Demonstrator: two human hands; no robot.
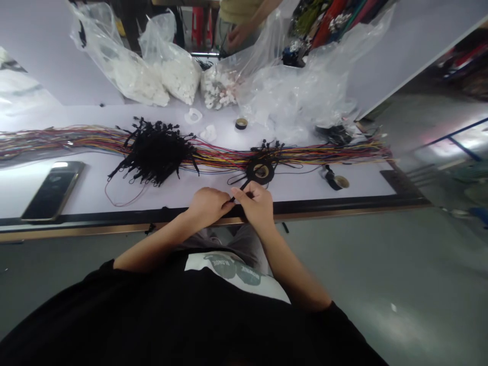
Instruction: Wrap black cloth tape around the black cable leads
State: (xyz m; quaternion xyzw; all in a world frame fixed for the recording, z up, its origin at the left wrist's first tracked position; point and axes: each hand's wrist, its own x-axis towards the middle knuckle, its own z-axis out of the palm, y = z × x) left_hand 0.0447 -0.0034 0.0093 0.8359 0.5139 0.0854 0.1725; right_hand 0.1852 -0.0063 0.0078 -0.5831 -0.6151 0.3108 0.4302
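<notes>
At the table's front edge, my left hand (209,206) and my right hand (258,204) meet fingertip to fingertip, both closed in a pinch. A narrow strip of black tape (241,189) runs between their fingers, slanting up toward a black tape roll (262,173) just beyond my right hand. Whether a wire lies within the strip is hidden by my fingers. Past the roll stretches a long bundle of coloured wires (221,155). Left of my hands, a dense heap of black-wrapped wire ends (154,152) with small connectors lies across that bundle.
A phone (53,190) lies at the left. A small tape roll (241,123) sits behind the wires, another tape roll (339,182) at the right. Plastic bags of white parts (179,76) line the back. Beyond them is another person's hand (238,35).
</notes>
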